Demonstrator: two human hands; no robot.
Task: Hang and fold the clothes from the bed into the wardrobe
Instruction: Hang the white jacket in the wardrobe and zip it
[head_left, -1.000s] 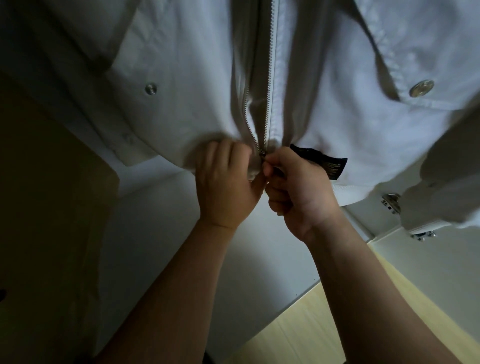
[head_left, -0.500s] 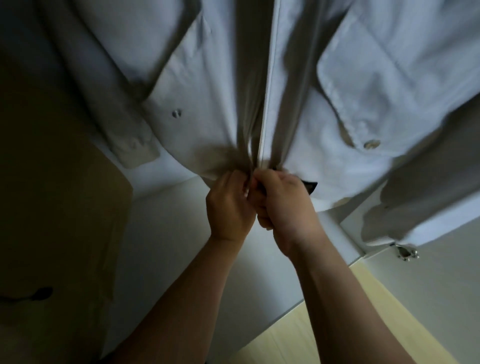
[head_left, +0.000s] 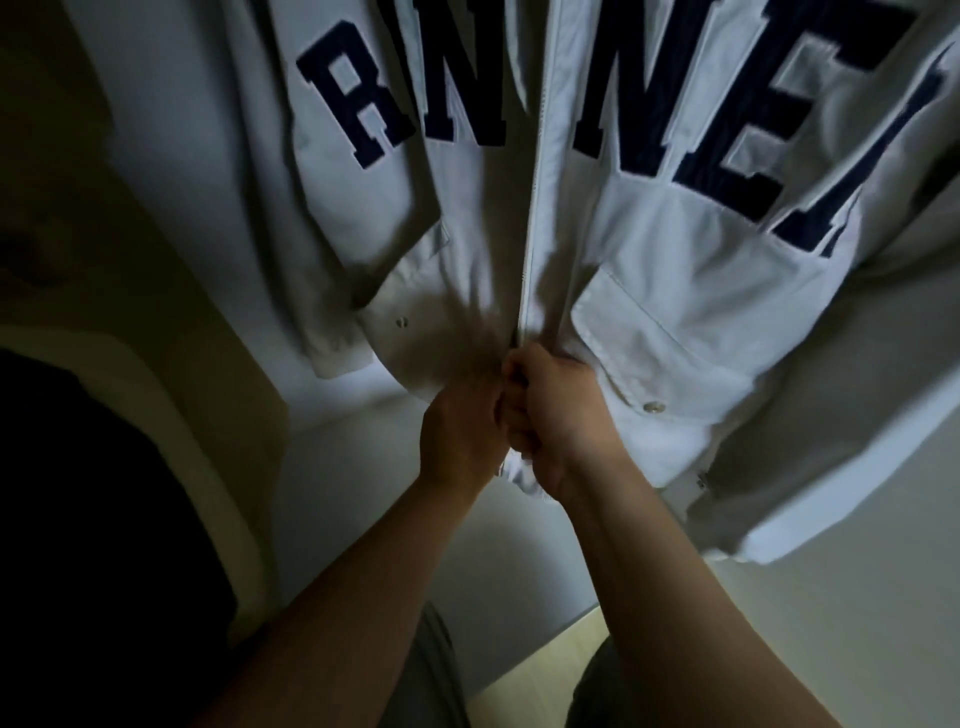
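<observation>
A white jacket (head_left: 691, 291) with large navy letters across the chest hangs in front of me inside the wardrobe. Its zipper (head_left: 535, 208) runs down the middle and looks closed above my hands. My left hand (head_left: 460, 436) grips the left side of the hem beside the zipper's lower end. Close against it, my right hand (head_left: 558, 410) has its fingers curled round the zipper's base and the right hem. The zipper pull is hidden between my hands. Flap pockets with snap buttons sit on both sides.
The white wardrobe interior (head_left: 363, 519) lies behind and below the jacket. A dark garment (head_left: 93, 519) hangs at the left. The jacket's right sleeve (head_left: 831, 441) hangs at the right. A pale wooden floor (head_left: 535, 680) shows at the bottom, between my legs.
The view has tilted up, so the chest lettering now shows. My hands stay together at the zipper's base, and the open gap in the zipper seen earlier is gone.
</observation>
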